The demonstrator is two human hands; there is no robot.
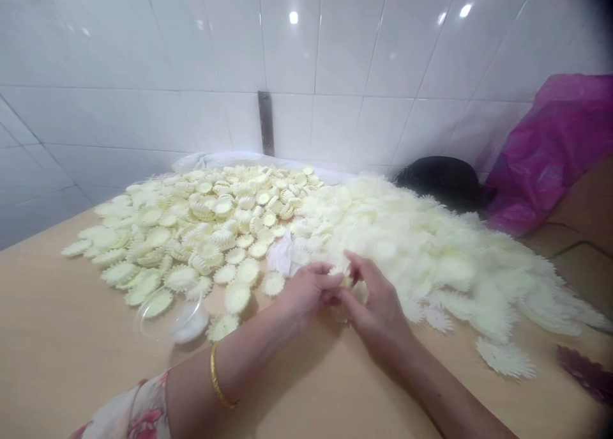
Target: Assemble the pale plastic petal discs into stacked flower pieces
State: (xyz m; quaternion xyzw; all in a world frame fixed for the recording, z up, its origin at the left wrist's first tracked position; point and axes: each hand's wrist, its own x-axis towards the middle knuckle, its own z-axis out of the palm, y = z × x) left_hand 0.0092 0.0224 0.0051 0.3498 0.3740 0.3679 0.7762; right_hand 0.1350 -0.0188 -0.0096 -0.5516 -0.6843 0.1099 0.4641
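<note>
- Pale yellow, toothed-edge flower piece (339,274) is sitting between the two hands, near the front of the heaps and above the bare tabletop.
- Left hand (306,293) is pinching narrowly, thumb and fingertips closing on the flower piece.
- Right hand (378,301) is curving around the other side, thumb and forefinger bending towards the same piece; exact contact is blurring out, cannot tell how firmly it is gripping.
- Gold bangle (216,378) is circling the left wrist; floral sleeve (143,410) is covering the forearm behind it.
- Left heap (201,215) is spreading over the table (71,349): small, scalloped, cream-yellow rosettes, some lying face up, some tilting on their edges.
- Right heap (431,247) is looking flatter and paler, thin toothed discs overlapping; one loose disc (506,358) is lying at its front edge.
- White wad (281,254) is resting between the heaps, just beyond the left hand.
- Small clear tub (189,324) with whitish contents is standing before the left heap.
- Maroon toothed piece (584,369) is lying far right.
- Magenta plastic bag (550,151) and black object (440,180) are sitting behind, against white tiled wall (335,49).
</note>
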